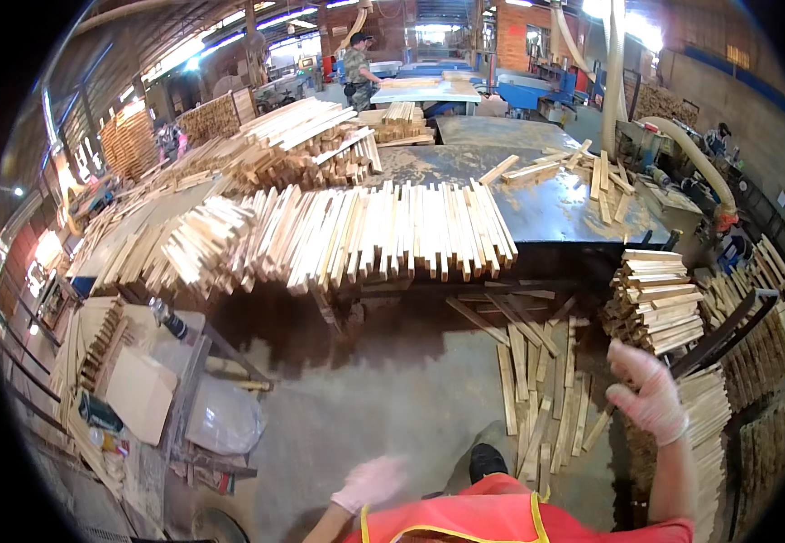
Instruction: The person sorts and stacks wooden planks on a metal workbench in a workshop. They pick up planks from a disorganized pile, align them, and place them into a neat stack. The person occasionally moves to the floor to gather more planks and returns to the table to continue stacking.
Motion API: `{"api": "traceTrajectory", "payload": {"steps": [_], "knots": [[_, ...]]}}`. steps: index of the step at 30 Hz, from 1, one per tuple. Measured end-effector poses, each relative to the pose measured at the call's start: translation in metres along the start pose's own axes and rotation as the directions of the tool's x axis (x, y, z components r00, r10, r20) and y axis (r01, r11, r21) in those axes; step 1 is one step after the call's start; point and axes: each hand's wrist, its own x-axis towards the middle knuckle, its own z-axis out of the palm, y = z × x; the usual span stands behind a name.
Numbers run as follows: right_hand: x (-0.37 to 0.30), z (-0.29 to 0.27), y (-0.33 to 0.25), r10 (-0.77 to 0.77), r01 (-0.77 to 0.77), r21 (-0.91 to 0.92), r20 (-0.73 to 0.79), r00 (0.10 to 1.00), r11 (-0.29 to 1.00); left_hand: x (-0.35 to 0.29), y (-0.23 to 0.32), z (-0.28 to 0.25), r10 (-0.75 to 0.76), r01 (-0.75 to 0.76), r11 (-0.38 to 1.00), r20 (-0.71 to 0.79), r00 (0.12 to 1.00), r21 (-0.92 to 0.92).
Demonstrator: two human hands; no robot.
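My right hand (pixel 650 398), in a pale thin glove, is raised at the right, its thumb spread from the fingers and nothing in it. Close by rises a stack of wooden strips (pixel 657 303), and more strips (pixel 700 443) are piled beside my right forearm. Low in the middle, my left hand (pixel 373 484), gloved the same way, hangs over the floor next to my red vest. Motion smears its fingers, and no object shows in it. Ahead, a long row of wooden strips (pixel 383 231) lies side by side along the table's near edge.
Loose strips (pixel 537 389) litter the floor ahead of my shoe (pixel 488 462). A dark metal table (pixel 555 204) carries scattered offcuts. At left stands a workbench (pixel 184 380) with a cardboard sheet (pixel 141 394) and a bottle (pixel 168 319). A person (pixel 356 72) works at a far machine.
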Motion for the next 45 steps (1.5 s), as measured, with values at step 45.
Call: {"api": "traceTrajectory", "payload": {"steps": [45], "knots": [[0.569, 0.452, 0.581, 0.65, -0.859, 0.228, 0.574, 0.498, 0.458, 0.612, -0.085, -0.355, -0.304, -0.203, 0.419, -0.348, 0.887, -0.885]]}}
